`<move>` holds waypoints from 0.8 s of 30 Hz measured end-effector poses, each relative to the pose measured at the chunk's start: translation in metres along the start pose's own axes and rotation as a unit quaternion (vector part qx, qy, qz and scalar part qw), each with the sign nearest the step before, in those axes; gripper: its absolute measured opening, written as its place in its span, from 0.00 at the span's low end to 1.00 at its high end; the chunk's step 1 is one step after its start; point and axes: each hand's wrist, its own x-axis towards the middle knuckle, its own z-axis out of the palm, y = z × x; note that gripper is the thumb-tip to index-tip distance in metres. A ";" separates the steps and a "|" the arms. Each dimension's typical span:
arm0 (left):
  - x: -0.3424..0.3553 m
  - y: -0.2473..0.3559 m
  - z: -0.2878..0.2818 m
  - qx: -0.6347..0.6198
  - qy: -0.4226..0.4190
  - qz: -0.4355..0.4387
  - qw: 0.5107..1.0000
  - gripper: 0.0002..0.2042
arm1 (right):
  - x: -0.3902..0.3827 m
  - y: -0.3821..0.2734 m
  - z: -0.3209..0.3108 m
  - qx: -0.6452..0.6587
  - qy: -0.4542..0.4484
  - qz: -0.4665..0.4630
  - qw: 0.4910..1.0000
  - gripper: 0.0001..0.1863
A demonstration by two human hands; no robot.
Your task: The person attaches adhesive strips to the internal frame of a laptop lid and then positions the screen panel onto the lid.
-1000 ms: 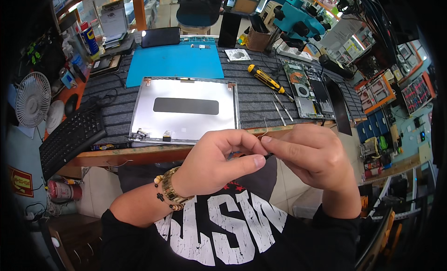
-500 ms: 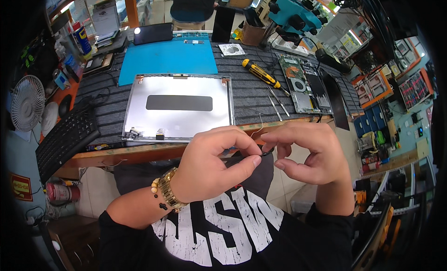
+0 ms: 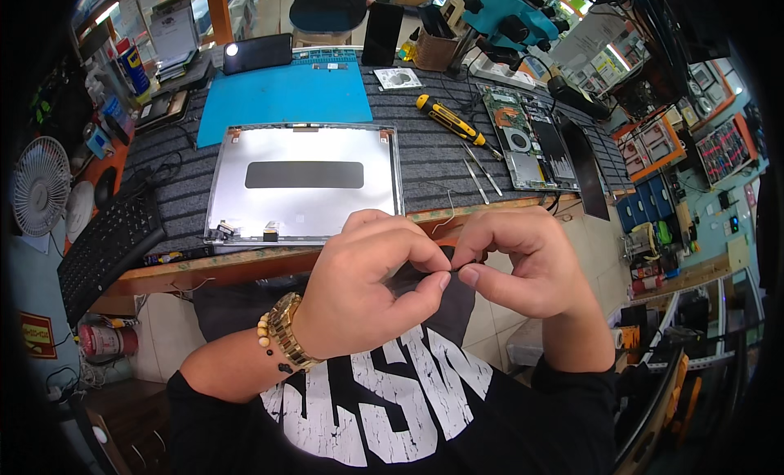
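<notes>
Beyond the fingers (image 3: 420, 250), stretching to both sides, a counter (image 3: 233, 268) with a grey striped covering (image 3: 425, 152). Ahead and left of the fingers, a silver panel (image 3: 306, 209) with a dark rounded bar (image 3: 304, 175) across its middle. Farther out, past the panel, a flat blue mat (image 3: 282, 103). Ahead and right of the fingers, an opened laptop base (image 3: 531, 136), green board (image 3: 508, 115) bare to view. Far left of the fingers, a black keyboard (image 3: 106, 254), slanted at the counter's edge. Just behind the fingertips, a left hand (image 3: 347, 291) and a right hand (image 3: 527, 263), raised in front of the counter, tips almost meeting. Ahead of the fingers, a yellow-and-black screwdriver (image 3: 449, 120); nearer, two slim metal tools (image 3: 476, 180), side by side. Just past the fingers, at the counter's edge, a thin pale wire (image 3: 449, 212), bent. Smallest of all, right at the fingertips, a thin dark piece (image 3: 453, 270): pinched between left thumb and index; at the right thumb and index, impossible to tell whether gripped or merely touched. Mostly hidden there.
</notes>
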 end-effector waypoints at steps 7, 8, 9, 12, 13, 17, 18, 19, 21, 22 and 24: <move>-0.001 0.001 0.002 0.015 0.014 -0.024 0.999 0.06 | -0.001 0.006 0.012 0.026 0.026 0.011 0.999 0.02; -0.001 0.000 0.002 0.015 0.015 -0.024 0.999 0.06 | -0.001 0.006 0.013 0.037 0.040 0.024 0.998 0.02; -0.002 0.000 0.002 0.020 0.016 -0.023 0.999 0.06 | -0.001 0.006 0.013 0.037 0.040 0.024 0.998 0.02; -0.002 0.000 0.001 0.028 0.020 -0.024 0.999 0.06 | -0.002 0.006 0.012 0.019 0.033 0.022 0.999 0.02; -0.002 0.000 0.001 0.031 0.023 -0.025 0.999 0.06 | -0.003 0.006 0.010 0.022 0.020 0.033 0.999 0.04; -0.003 -0.001 0.001 0.035 0.025 -0.018 0.999 0.07 | -0.002 0.003 0.014 -0.002 0.011 0.068 0.998 0.06; -0.003 -0.001 0.001 0.039 0.025 -0.019 0.999 0.07 | -0.002 0.004 0.014 -0.001 0.011 0.068 0.998 0.06; -0.003 -0.001 0.002 0.042 0.025 -0.019 0.999 0.07 | -0.002 0.006 0.015 -0.010 0.016 0.053 0.998 0.07; -0.003 -0.001 0.003 0.038 0.028 -0.021 0.999 0.07 | -0.001 0.010 0.018 -0.019 0.020 0.037 0.999 0.07; -0.004 0.000 0.003 0.034 0.030 -0.024 0.999 0.07 | 0.001 0.012 0.023 -0.036 0.042 -0.021 0.998 0.06; -0.004 -0.001 0.005 0.030 0.031 -0.029 0.999 0.07 | 0.003 0.018 0.030 -0.053 0.064 -0.078 0.993 0.07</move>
